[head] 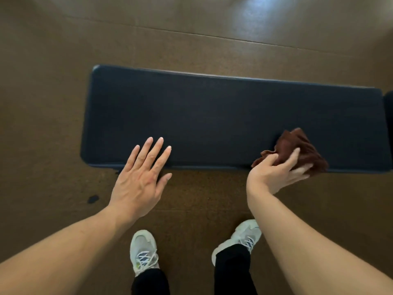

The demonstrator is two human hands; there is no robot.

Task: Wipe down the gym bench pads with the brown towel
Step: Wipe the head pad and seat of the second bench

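Note:
A long dark blue bench pad [223, 118] lies across the view in front of me. The brown towel [297, 145] is bunched up at the pad's near right edge. My right hand [276, 171] grips the towel from the near side, fingers curled over it and slightly blurred. My left hand [140, 173] is spread flat with straight fingers over the pad's near left edge; whether it touches the pad is unclear.
A second dark pad [389, 116] shows at the right border. The floor [191, 39] is brown, with a small dark mark [93, 199] near my left wrist. My feet in white sneakers [144, 250] stand close to the bench.

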